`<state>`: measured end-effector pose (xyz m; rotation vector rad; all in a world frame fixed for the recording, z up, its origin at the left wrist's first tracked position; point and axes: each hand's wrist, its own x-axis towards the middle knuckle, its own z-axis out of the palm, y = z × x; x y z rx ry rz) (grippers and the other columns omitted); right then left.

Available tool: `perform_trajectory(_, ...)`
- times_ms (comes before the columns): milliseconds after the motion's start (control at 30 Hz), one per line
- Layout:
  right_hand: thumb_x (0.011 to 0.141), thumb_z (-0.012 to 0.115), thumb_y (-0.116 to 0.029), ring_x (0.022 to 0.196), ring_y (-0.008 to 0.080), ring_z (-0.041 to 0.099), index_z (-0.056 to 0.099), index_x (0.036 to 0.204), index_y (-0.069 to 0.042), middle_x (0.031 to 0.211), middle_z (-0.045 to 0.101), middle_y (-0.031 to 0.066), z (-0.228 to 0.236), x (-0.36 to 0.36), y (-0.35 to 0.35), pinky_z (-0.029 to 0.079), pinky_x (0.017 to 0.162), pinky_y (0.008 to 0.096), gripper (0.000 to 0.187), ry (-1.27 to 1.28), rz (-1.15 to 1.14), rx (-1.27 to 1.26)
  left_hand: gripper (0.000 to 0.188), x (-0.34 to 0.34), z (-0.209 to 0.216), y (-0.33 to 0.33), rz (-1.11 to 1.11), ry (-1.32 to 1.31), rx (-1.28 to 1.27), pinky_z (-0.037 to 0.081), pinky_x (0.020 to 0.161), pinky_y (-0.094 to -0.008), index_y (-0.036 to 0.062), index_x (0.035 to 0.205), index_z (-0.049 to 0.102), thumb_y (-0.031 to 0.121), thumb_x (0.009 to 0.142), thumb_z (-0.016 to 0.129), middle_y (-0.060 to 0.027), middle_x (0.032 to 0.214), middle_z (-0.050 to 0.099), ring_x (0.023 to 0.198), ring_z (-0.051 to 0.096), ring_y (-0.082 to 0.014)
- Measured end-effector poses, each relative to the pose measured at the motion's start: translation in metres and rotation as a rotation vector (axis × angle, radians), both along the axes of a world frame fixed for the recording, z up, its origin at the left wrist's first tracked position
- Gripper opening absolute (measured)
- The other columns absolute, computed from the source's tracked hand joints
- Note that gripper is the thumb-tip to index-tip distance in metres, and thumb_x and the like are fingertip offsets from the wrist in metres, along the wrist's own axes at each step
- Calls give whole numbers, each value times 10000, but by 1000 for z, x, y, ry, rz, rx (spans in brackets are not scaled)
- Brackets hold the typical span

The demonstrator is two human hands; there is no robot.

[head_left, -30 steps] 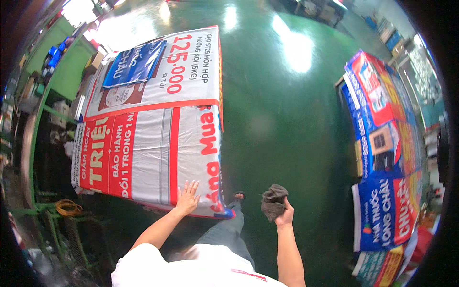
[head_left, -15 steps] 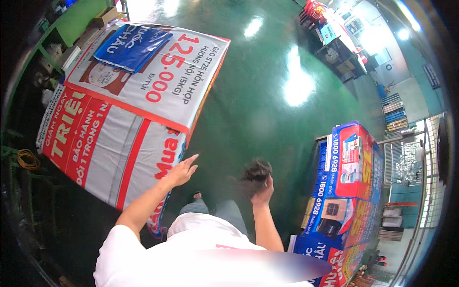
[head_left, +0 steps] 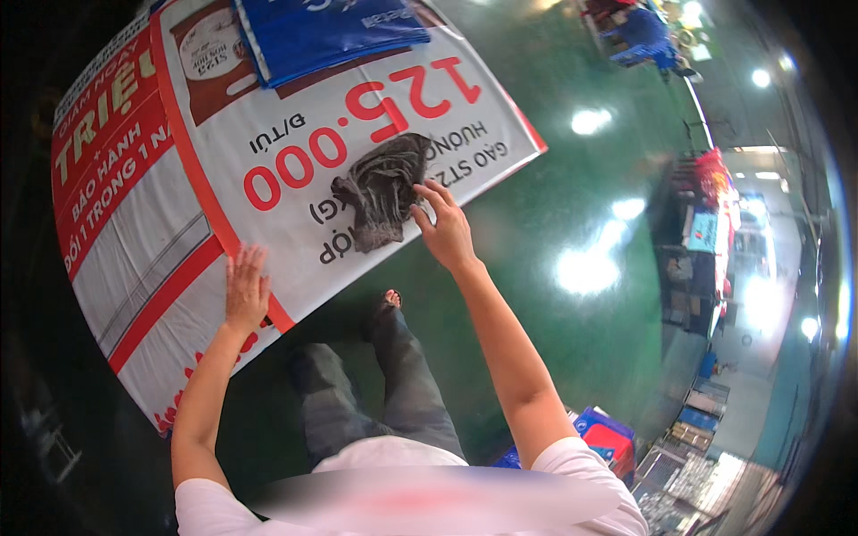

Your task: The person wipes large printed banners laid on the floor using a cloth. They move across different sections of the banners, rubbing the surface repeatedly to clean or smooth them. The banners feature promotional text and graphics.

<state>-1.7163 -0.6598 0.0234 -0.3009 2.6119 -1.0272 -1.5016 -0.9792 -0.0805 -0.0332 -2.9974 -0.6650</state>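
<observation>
Left hand [head_left: 248,288]: flat on the printed banner [head_left: 299,261]
Right hand [head_left: 446,225]: fingers parted at the dark rag [head_left: 384,192]
Rag: near banner's edge; a nudge could drop it!

The left hand [head_left: 247,290] rests palm down, fingers extended, on a printed banner [head_left: 284,250]. The right hand [head_left: 447,228] meets a crumpled dark cloth [head_left: 380,192] — fingertips at its edge; beyond lies a folded blue sheet [head_left: 326,40].
</observation>
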Motion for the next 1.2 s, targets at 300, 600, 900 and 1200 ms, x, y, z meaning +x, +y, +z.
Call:
perform_trajectory(300, 783, 643, -279, 1435, 312, 240, 476, 1381, -153, 1512, 324, 153, -85, 20, -149, 177, 1158, 530, 633, 231, 833, 50, 623, -10, -12, -16, 75, -107, -168, 88, 1165, -577, 94, 1478, 299, 195, 891, 481, -80, 1545, 285, 1458, 181, -313)
perform_trajectory(600, 900, 530, -321, 1384, 337, 339, 462, 1389, -67, 1477, 407, 135, -166, -295, 47, 241, 1137, 499, 555, 1042, 164, 658, 626, -9, -11, -16, 73, -177, -159, 77, 1154, -592, 80, 1499, 270, 280, 924, 414, -94, 1557, 269, 1456, 174, -348)
perform_trajectory(900, 912, 518, -301, 1364, 269, 373, 536, 1321, -113, 1444, 453, 76, -123, -84, -213, 275, 1125, 450, 450, 419, 632, -163, 617, -6, -12, -17, 62, -191, -198, 76, 1151, -601, 76, 1488, 285, 267, 918, 425, -109, 1550, 275, 1451, 181, -362)
perform_trajectory(1200, 881, 555, -205, 1230, 286, 500, 671, 1065, -41, 1274, 585, 111, -175, -285, -60, 379, 1045, 436, 272, 967, 386, 9, 599, -9, -10, -18, 45, -153, -217, 73, 1160, -585, 65, 1483, 278, 254, 928, 400, -121, 1546, 276, 1447, 181, -376)
